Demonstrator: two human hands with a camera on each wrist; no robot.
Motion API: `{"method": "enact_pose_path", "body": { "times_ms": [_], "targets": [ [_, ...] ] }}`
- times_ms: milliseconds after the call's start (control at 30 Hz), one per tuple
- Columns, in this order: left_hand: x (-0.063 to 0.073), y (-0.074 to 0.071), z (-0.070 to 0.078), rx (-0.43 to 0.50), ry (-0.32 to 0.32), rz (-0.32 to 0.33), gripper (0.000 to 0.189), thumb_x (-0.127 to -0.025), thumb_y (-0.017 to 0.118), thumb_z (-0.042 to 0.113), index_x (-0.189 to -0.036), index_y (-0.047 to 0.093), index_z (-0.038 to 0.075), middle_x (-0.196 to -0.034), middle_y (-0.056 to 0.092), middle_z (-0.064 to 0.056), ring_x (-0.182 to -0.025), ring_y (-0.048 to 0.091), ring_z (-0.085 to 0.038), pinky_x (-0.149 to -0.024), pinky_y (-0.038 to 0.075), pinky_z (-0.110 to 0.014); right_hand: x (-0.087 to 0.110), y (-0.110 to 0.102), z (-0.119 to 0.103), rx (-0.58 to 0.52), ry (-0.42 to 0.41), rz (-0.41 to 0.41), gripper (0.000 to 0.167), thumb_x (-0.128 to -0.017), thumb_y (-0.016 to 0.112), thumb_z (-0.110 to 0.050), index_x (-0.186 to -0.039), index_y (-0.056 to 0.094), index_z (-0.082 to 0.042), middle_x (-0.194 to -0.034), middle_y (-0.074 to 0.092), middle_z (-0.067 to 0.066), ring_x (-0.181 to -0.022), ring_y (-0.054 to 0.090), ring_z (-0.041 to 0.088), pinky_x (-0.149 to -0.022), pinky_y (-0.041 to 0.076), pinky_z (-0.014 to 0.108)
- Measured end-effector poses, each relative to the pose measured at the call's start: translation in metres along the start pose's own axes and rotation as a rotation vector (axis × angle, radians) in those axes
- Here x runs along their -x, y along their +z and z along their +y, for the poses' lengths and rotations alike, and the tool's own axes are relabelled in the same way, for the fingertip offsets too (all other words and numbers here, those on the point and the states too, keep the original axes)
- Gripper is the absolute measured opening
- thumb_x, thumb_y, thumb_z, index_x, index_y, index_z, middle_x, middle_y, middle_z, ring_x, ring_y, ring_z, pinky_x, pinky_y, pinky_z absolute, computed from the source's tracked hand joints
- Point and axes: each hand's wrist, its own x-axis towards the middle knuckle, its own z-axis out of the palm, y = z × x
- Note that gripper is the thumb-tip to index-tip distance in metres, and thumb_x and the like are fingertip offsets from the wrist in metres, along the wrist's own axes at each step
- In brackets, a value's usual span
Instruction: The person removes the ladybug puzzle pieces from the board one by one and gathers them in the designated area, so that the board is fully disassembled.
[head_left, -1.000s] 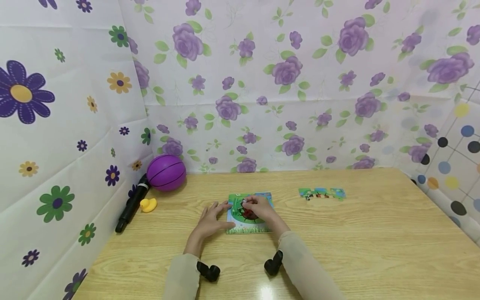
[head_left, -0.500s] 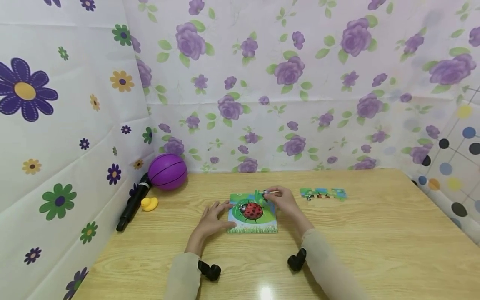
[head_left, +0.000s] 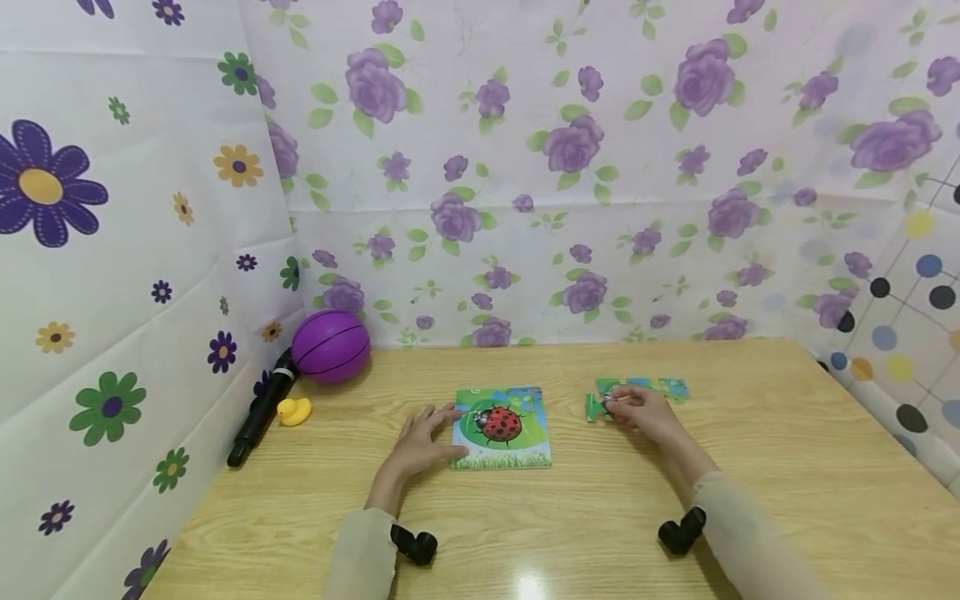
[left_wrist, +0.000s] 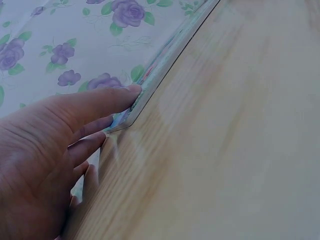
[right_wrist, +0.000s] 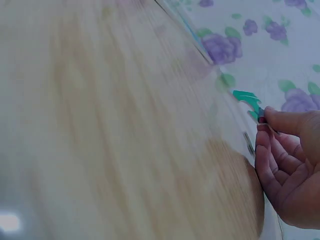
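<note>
In the head view, a square ladybug puzzle (head_left: 501, 427) lies flat on the table. My left hand (head_left: 420, 447) rests at its left side, thumb and fingers spread and touching the edge. Seen from the left wrist, the thumb of that hand (left_wrist: 55, 135) lies on the puzzle's border (left_wrist: 170, 62). Away to the right, my right hand (head_left: 651, 415) pinches a green puzzle piece (head_left: 595, 407) between thumb and fingertips. The right wrist view shows this piece (right_wrist: 246, 99) sticking out from the hand (right_wrist: 292, 160). Several loose puzzle pieces (head_left: 672, 387) lie behind the right hand, which partly hides them.
At the back left, a purple ball (head_left: 331, 347) stands by the patterned wall cloth. A black rod (head_left: 262, 412) leans along the table's left edge, with a yellow rubber duck (head_left: 294, 411) beside it. Wooden tabletop (head_left: 585, 525) stretches in front of the puzzle.
My right hand has moved from above the ladybug, past the puzzle's upper right corner, to the loose pieces, carrying the puzzle piece. The left hand has stayed at the puzzle's left edge.
</note>
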Motion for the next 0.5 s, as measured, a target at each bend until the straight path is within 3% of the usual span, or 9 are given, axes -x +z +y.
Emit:
{"method": "enact_pose_path", "body": {
  "times_ms": [100, 267, 500],
  "targets": [
    [0.0, 0.0, -0.001, -0.008, -0.001, -0.005, 0.065, -0.08, 0.079, 0.03, -0.139, 0.055, 0.018, -0.159, 0.035, -0.004, -0.153, 0.01, -0.038, -0.124, -0.007, -0.058, 0.004, -0.01, 0.007, 0.051, 0.018, 0.02, 0.043, -0.094, 0.065, -0.027, -0.123, 0.057, 0.005, -0.092, 0.071, 0.003, -0.075, 0.062, 0.008, -0.065, 0.055, 0.023],
    [-0.001, 0.0, -0.002, -0.004, 0.006, -0.01, 0.065, -0.081, 0.079, 0.03, -0.14, 0.054, 0.018, -0.159, 0.034, -0.004, -0.153, 0.009, -0.038, -0.123, -0.007, -0.058, 0.007, -0.019, 0.014, 0.145, 0.017, 0.069, 0.039, -0.093, 0.067, -0.025, -0.117, 0.061, 0.004, -0.099, 0.07, 0.012, -0.077, 0.06, 0.007, -0.062, 0.052, 0.023],
    [-0.002, 0.0, -0.003, -0.009, 0.018, -0.022, 0.065, -0.081, 0.079, 0.03, -0.14, 0.054, 0.016, -0.16, 0.034, -0.006, -0.152, 0.009, -0.039, -0.123, -0.008, -0.059, 0.008, -0.024, 0.021, 0.181, 0.004, 0.108, 0.036, -0.091, 0.068, -0.027, -0.115, 0.065, 0.0, -0.1, 0.068, 0.013, -0.075, 0.059, 0.01, -0.059, 0.054, 0.024]
  ]
}}
